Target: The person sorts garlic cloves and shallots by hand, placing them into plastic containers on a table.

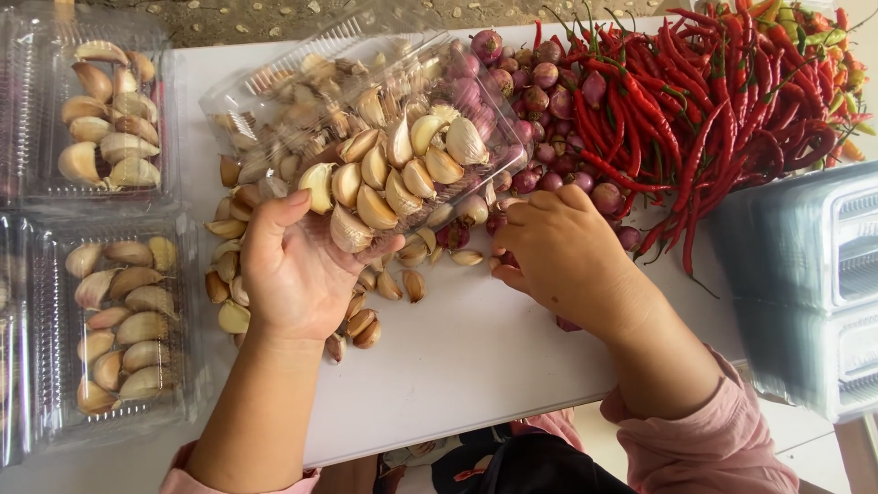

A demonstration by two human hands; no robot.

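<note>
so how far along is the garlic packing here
Two clear boxes on the left already hold garlic cloves and look closed. In hand: the left hand tilts an open clear box part-filled with cloves, while the right hand reaches among the shallots. Left: a loose pile of cloves on the table, the shallots, red chillies, and a stack of empty boxes at right.

white table (476, 366) | loose garlic cloves (384, 293) | shallots (540, 101) | red chillies (713, 101) | clear plastic boxes (110, 320)
</note>
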